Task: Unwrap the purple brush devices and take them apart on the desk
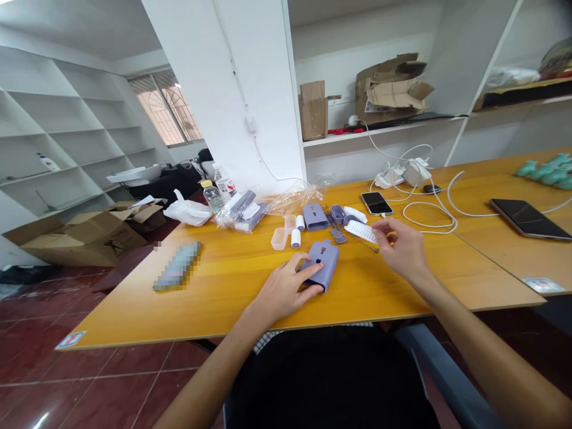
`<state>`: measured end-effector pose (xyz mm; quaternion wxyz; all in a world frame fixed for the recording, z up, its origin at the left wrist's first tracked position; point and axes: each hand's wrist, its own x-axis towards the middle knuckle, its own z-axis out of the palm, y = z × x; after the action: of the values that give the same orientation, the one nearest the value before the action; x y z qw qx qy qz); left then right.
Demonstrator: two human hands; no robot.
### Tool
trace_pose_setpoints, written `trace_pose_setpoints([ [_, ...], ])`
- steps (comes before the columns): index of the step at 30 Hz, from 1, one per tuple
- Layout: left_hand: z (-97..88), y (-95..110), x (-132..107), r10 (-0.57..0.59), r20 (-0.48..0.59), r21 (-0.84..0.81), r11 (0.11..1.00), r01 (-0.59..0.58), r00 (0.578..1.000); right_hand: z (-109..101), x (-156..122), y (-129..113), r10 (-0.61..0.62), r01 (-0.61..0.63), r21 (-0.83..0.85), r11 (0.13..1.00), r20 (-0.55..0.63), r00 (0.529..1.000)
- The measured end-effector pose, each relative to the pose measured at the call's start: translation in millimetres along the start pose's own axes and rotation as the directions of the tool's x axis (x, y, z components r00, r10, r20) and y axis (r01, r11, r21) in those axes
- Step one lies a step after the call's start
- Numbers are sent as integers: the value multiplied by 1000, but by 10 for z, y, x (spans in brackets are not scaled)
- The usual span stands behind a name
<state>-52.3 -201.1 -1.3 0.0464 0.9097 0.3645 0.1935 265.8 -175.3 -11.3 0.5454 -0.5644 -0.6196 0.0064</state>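
Observation:
My left hand [283,289] rests on a purple plastic casing [329,262] near the table's front edge, fingers on its top and thumb at its near side. The casing lies flat with dark cutouts in its face. My right hand [402,247] pinches the end of a white slotted plastic strip [358,230], held just above the table. Behind lie a second purple casing [315,217], small purple cups [337,214] and purple flat pieces [338,236]. Left of these stand white cylinders [295,238] and clear plastic cups [279,239]. A thin dark spring [369,245] lies below the strip.
A phone [376,203] with white cables [429,208] lies at the back. Bagged purple parts [248,211], a bottle [212,195] and a white bag [186,210] occupy the back left. A blurred object [177,266] lies left; a tablet [531,218] and green objects [547,171] lie right.

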Motion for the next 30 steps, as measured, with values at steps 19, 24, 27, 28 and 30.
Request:
trace_pose_setpoints([
  [19, 19, 134, 550, -135, 49, 84, 988, 131, 990, -90, 229, 690, 53, 142, -473, 870, 374, 926],
  [24, -30, 68, 357, -126, 14, 31, 992, 125, 992, -104, 197, 659, -7, 150, -329, 932, 398, 917],
  [27, -104, -32, 112, -154, 0, 77, 985, 154, 988, -151, 92, 557, -96, 193, -260, 946, 343, 934],
  [28, -127, -84, 16, -163, -4, 94, 982, 163, 987, -169, 45, 515, -132, 218, -256, 942, 317, 939],
  [30, -163, -215, -182, -205, -15, 123, 971, 205, 979, -203, -66, 437, -168, 248, -267, 931, 291, 942],
])
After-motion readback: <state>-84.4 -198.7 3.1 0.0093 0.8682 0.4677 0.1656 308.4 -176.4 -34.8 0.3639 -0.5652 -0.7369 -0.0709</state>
